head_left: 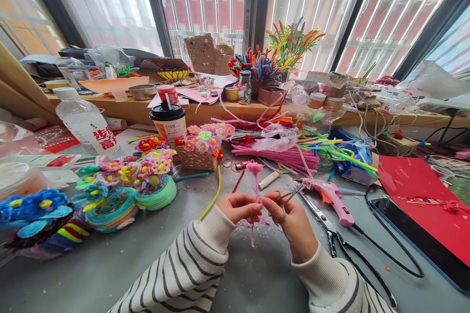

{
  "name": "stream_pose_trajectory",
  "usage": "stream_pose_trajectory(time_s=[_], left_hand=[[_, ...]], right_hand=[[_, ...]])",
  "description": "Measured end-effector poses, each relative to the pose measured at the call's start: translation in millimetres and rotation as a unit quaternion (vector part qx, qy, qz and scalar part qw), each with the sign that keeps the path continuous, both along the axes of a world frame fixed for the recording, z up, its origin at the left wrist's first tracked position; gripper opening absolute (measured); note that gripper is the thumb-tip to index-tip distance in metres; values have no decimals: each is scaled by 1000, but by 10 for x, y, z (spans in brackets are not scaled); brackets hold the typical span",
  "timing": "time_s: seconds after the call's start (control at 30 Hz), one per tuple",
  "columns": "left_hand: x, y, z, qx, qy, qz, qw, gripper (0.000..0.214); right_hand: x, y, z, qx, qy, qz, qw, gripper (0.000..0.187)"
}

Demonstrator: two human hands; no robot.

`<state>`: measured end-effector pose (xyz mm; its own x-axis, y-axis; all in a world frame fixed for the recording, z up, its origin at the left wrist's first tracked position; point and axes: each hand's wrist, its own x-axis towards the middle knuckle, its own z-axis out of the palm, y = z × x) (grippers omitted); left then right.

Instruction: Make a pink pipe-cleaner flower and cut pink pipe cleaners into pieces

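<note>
Between the fingertips of my left hand is a pink pipe-cleaner flower, upright, its fuzzy head above the fingers and its stem end poking out below. Small metal scissors sit in my right hand, a finger through one loop and the tips pointing up and right, away from the stem. The right thumb and fingertips meet close to the stem; whether they touch it I cannot tell. Pink fuzz clippings lie on the grey table beneath and behind my hands.
Finished flower pots line the left side, by a bottle and a cup. Pink pipe cleaners lie behind my hands. A pink glue gun, large scissors, a phone and red sheets are at right.
</note>
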<state>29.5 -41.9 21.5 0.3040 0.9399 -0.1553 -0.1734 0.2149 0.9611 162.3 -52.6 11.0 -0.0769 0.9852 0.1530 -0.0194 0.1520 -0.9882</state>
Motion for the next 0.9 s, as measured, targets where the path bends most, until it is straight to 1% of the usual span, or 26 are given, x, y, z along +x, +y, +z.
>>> stream_pose_trajectory(time_s=[0.1, 0.2, 0.3, 0.37, 0.43, 0.5, 0.57, 0.63, 0.7, 0.73, 0.8, 0.9], left_hand=[[15, -14, -17, -3, 20, -28, 999, 15], [37, -28, -46, -14, 18, -64, 998, 15], [43, -34, -68, -35, 17, -84, 996, 17], [36, -30, -70, -38, 19, -87, 995, 16], [19, -19, -59, -35, 16, -64, 997, 16], [-2, -4, -41, -33, 8, -21, 999, 16], [-22, 9, -18, -27, -2, 11, 1000, 17], [-35, 14, 3, -25, -27, 15, 999, 18], [-41, 11, 17, -38, -51, 3, 998, 18], [-41, 8, 20, -46, -57, -3, 997, 18], [-39, 1, 17, -55, -53, -11, 997, 18], [-37, -2, -3, -42, -43, -31, 998, 18]], right_hand=[[-10, 10, 19, -24, 33, 5, 999, 16], [-5, 7, 62, -8, 47, 3, 999, 17], [23, 21, 110, 0, 39, -19, 999, 18], [52, 46, 114, -6, 23, -29, 999, 20], [80, 75, 87, -16, -6, -21, 1000, 27], [94, 93, 38, -28, -46, 16, 998, 42], [86, 83, -9, -24, -77, 81, 993, 56], [56, 37, -30, 1, -96, 155, 983, 65], [18, -36, -18, 35, -122, 211, 969, 65], [1, -74, -4, 58, -143, 225, 962, 64], [-21, -136, 24, 96, -174, 223, 954, 62], [-17, -174, 35, 115, -192, 216, 950, 62]])
